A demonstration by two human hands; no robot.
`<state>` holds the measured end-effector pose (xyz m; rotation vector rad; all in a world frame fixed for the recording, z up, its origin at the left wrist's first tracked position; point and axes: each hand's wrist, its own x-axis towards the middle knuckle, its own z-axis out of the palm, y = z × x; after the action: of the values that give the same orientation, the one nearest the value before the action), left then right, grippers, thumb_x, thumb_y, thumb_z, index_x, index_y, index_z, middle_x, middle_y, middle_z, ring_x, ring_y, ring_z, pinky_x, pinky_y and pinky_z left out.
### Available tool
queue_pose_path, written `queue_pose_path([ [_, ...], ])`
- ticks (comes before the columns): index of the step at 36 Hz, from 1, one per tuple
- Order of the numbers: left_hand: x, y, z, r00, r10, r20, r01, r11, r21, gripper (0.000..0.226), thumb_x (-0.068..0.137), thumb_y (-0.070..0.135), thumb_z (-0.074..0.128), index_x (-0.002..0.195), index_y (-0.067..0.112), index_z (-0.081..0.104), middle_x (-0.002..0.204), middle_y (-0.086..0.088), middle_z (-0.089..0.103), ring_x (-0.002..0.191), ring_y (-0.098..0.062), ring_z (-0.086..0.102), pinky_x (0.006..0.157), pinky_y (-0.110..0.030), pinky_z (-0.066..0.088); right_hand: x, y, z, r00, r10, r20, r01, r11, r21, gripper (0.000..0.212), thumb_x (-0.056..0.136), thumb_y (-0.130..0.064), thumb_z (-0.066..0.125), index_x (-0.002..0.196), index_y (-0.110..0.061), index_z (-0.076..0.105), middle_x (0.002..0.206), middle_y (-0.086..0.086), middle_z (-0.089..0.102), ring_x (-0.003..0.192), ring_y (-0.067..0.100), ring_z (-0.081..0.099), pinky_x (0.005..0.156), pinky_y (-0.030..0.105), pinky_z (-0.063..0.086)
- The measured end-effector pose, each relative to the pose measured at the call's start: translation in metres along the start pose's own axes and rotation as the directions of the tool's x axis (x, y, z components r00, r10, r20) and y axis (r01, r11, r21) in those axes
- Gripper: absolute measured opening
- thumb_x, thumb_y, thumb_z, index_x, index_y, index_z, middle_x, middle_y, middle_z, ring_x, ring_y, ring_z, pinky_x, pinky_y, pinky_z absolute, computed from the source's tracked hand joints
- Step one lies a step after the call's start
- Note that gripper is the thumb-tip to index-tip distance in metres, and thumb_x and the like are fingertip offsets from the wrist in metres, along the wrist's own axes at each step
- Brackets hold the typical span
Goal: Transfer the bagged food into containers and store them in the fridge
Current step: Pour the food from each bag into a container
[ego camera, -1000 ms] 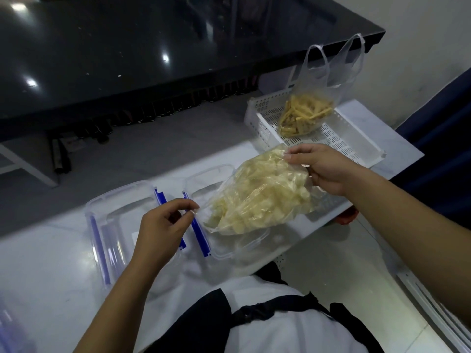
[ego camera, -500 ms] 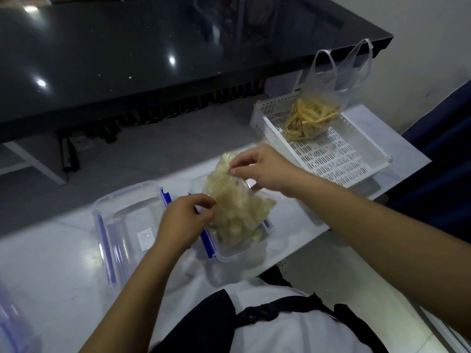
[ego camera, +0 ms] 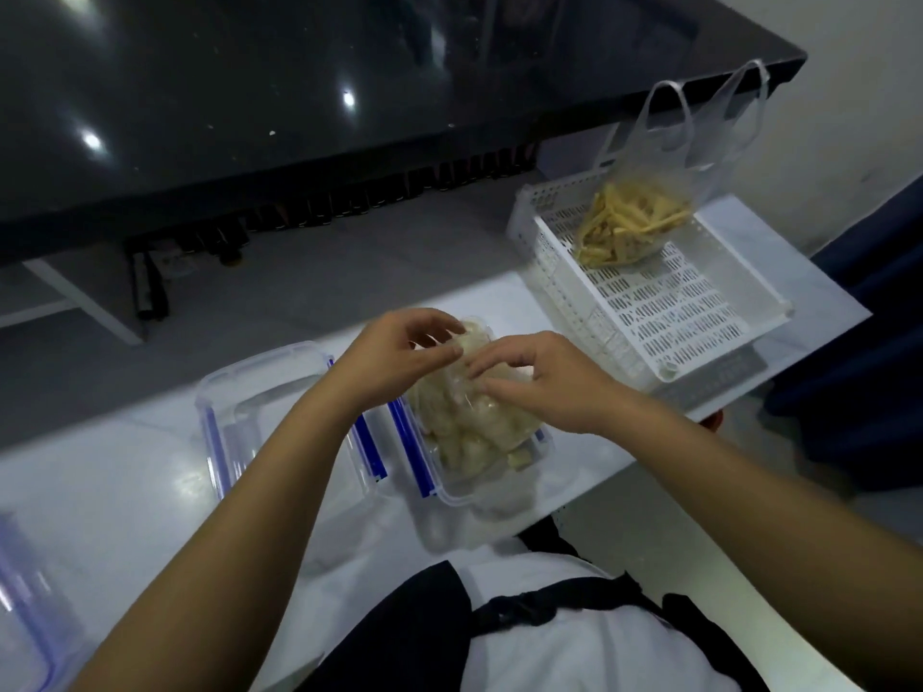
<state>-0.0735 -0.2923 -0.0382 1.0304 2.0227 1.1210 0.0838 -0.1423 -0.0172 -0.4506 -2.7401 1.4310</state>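
A clear bag of pale food chunks (ego camera: pixel 474 427) sits inside a clear container with blue clips (ego camera: pixel 449 491) on the white counter. My left hand (ego camera: pixel 394 357) pinches the bag's top at its far end. My right hand (ego camera: pixel 539 382) lies over the bag's right side with fingers on the plastic. A second clear container with blue clips (ego camera: pixel 249 397) stands just left, partly hidden by my left forearm. A second bag holding yellow strips (ego camera: pixel 629 227) rests in the white basket.
The white perforated basket (ego camera: pixel 674 317) sits at the counter's right end. Another blue-clipped container (ego camera: pixel 25 616) shows at the lower left edge. A black glossy table (ego camera: pixel 349 92) stands beyond the floor gap. The counter edge runs close to my body.
The bag went from lying tilted across the container's rim to sitting down inside it. Both hands came together over the bag's top.
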Motion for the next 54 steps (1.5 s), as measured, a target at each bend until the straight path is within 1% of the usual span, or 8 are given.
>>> queue_pose_path([
  [12, 0.015, 0.009, 0.020, 0.980, 0.085, -0.179, -0.041, 0.971, 0.235, 0.009, 0.088, 0.037, 0.074, 0.094, 0.030, 0.076, 0.091, 0.016, 0.066, 0.086, -0.002, 0.062, 0.082, -0.038, 0.057, -0.065, 0.059, 0.000, 0.892, 0.340, -0.297, -0.284, 0.934, 0.217, 0.025, 0.084, -0.025, 0.080, 0.101, -0.040, 0.073, 0.116, -0.021, 0.067, 0.110, -0.002, 0.060, 0.093, 0.028, 0.046],
  [19, 0.014, 0.013, 0.017, 0.934, -0.038, -0.354, -0.056, 0.966, -0.253, 0.010, 0.087, 0.022, 0.077, 0.083, 0.030, 0.075, 0.091, 0.006, 0.075, 0.088, -0.008, 0.071, 0.084, -0.031, 0.059, -0.063, 0.052, 0.008, 0.841, 0.304, -0.447, -0.168, 0.933, 0.317, 0.017, 0.086, -0.008, 0.077, 0.083, -0.024, 0.077, 0.093, -0.013, 0.074, 0.096, 0.006, 0.068, 0.093, 0.038, 0.054],
  [25, 0.007, 0.015, -0.002, 0.846, -0.055, -0.531, -0.230, 0.860, -0.455, 0.015, 0.087, 0.008, 0.073, 0.081, 0.021, 0.070, 0.101, 0.003, 0.076, 0.099, -0.021, 0.072, 0.086, -0.031, 0.058, -0.072, 0.036, -0.003, 0.854, 0.164, -0.493, 0.097, 0.882, 0.461, 0.020, 0.083, 0.005, 0.075, 0.084, -0.015, 0.078, 0.098, -0.001, 0.076, 0.094, 0.010, 0.071, 0.080, 0.018, 0.054],
  [36, 0.013, -0.010, -0.001, 0.920, -0.129, -0.370, 0.027, 0.963, -0.268, 0.025, 0.096, 0.008, 0.061, 0.097, 0.032, 0.068, 0.103, 0.008, 0.071, 0.100, -0.008, 0.066, 0.086, -0.025, 0.053, -0.080, 0.028, 0.012, 0.808, 0.454, -0.375, -0.197, 0.808, 0.555, 0.040, 0.083, -0.026, 0.081, 0.119, -0.034, 0.066, 0.118, -0.016, 0.067, 0.105, 0.000, 0.064, 0.080, 0.017, 0.053],
  [41, 0.022, -0.018, -0.007, 0.959, -0.187, -0.211, 0.177, 0.982, -0.065, 0.032, 0.104, 0.029, 0.046, 0.129, 0.022, 0.064, 0.127, 0.003, 0.065, 0.117, -0.015, 0.059, 0.091, -0.028, 0.045, -0.091, 0.019, 0.017, 0.654, 0.756, -0.009, -0.345, 0.309, 0.887, 0.045, 0.089, -0.053, 0.066, 0.128, -0.032, 0.055, 0.134, 0.006, 0.057, 0.116, 0.027, 0.059, 0.096, 0.055, 0.052],
  [46, 0.032, -0.007, -0.014, 0.940, -0.341, 0.005, 0.339, 0.934, -0.115, 0.062, 0.100, 0.067, 0.028, 0.125, 0.025, 0.066, 0.122, -0.002, 0.068, 0.116, -0.022, 0.061, 0.101, -0.045, 0.046, -0.094, 0.020, 0.022, 0.589, 0.716, 0.375, -0.368, -0.175, 0.913, 0.072, 0.089, -0.061, 0.058, 0.149, -0.024, 0.040, 0.147, 0.027, 0.041, 0.123, 0.054, 0.050, 0.097, 0.074, 0.040],
  [49, 0.034, 0.000, -0.017, 0.934, -0.355, 0.036, 0.357, 0.926, -0.123, 0.057, 0.094, 0.076, 0.029, 0.096, 0.035, 0.068, 0.101, 0.006, 0.072, 0.102, -0.015, 0.065, 0.080, -0.036, 0.048, -0.091, 0.021, 0.025, 0.584, 0.704, 0.405, -0.347, -0.235, 0.908, 0.076, 0.090, -0.062, 0.055, 0.153, -0.024, 0.036, 0.155, 0.029, 0.032, 0.123, 0.061, 0.047, 0.103, 0.075, 0.033],
  [54, 0.024, 0.002, -0.017, 0.925, -0.379, 0.036, 0.380, 0.914, -0.141, 0.057, 0.090, 0.082, 0.027, 0.097, 0.039, 0.066, 0.108, 0.002, 0.070, 0.101, -0.014, 0.064, 0.078, -0.037, 0.048, -0.087, 0.029, 0.024, 0.576, 0.765, 0.288, -0.268, -0.157, 0.951, 0.070, 0.090, -0.067, 0.051, 0.147, -0.028, 0.044, 0.142, 0.026, 0.047, 0.119, 0.060, 0.049, 0.101, 0.072, 0.037],
])
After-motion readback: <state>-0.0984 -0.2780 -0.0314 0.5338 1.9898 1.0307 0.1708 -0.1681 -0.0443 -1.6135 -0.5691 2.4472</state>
